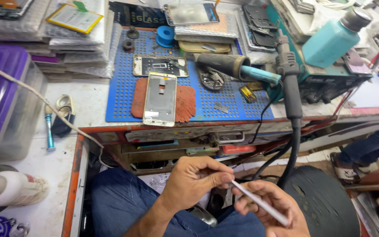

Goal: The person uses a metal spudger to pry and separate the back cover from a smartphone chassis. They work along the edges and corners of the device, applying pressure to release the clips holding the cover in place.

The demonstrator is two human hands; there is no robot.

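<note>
Below the table edge, over the lap: left hand pinching one end of a thin white strip, right hand cupped loosely beneath it.

- The bench is white-topped, with a worn orange-red front edge.
- A blue perforated mat covers its middle, reaching almost to the front edge.
- Stacks of bubble-wrapped packets lie along the back left.
- A clear box with a purple lid stands at the left edge.
- A small blue-handled tool and a metal ring clip lie between the box and the mat.
- A teal station unit sits at the right end.
</note>
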